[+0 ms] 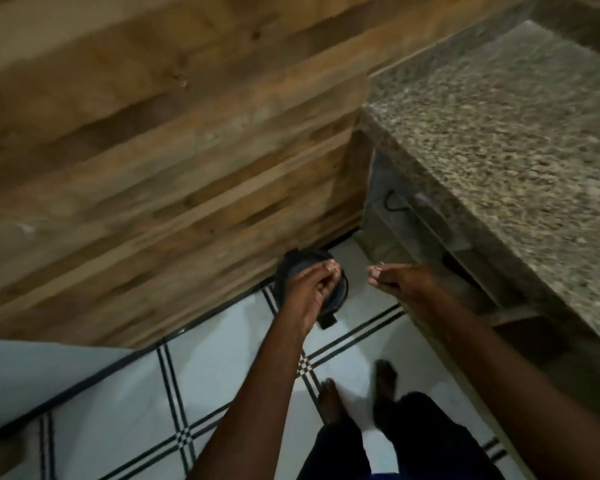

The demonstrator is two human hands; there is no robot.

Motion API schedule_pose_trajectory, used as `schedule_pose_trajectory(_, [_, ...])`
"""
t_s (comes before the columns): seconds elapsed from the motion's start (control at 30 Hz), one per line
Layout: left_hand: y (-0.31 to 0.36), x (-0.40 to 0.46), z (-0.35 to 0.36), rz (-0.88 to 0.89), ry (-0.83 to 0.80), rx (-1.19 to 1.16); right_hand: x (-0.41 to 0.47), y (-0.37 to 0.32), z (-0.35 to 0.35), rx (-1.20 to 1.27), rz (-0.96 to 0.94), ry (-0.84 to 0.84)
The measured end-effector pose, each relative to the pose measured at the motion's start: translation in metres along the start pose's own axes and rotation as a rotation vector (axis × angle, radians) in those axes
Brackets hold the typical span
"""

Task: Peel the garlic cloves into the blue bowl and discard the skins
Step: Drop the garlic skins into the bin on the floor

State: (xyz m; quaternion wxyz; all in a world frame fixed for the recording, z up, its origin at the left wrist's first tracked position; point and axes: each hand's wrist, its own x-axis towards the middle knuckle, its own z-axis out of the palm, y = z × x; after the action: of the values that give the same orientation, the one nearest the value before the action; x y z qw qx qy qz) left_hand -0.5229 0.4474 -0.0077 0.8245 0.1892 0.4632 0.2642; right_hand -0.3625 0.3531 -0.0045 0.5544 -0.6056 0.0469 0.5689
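You look at a dim, warm picture with no light source visible. The white floor tiles are the brightest part, with a pale sheen. Motion blur smears the wooden wall and the granite counter (its speckles become streaks). The shelves under the counter are in deep shadow. Straight lines bend near the edges.

I am seeing a speckled granite counter running along the right, wood-plank panelling standing ahead, and a white floor with black-lined tiles lying below.
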Motion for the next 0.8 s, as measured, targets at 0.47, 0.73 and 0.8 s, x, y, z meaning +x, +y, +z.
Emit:
schedule_pose_trajectory(0.47, [0.020,0.121,-0.136,-0.017,0.228,0.085,0.158,0.064,0.088,-0.186,0.178,0.024])
schedule_pose_trajectory(0.73, [-0.035,0.235,-0.184,-0.129,0.301,0.089,0.289,0.119,0.092,-0.259,0.322,0.183])
schedule_pose_trajectory(0.8, [-0.049,0.273,-0.196,-0.142,0.324,0.113,0.324,0.136,0.087,-0.325,0.357,0.134])
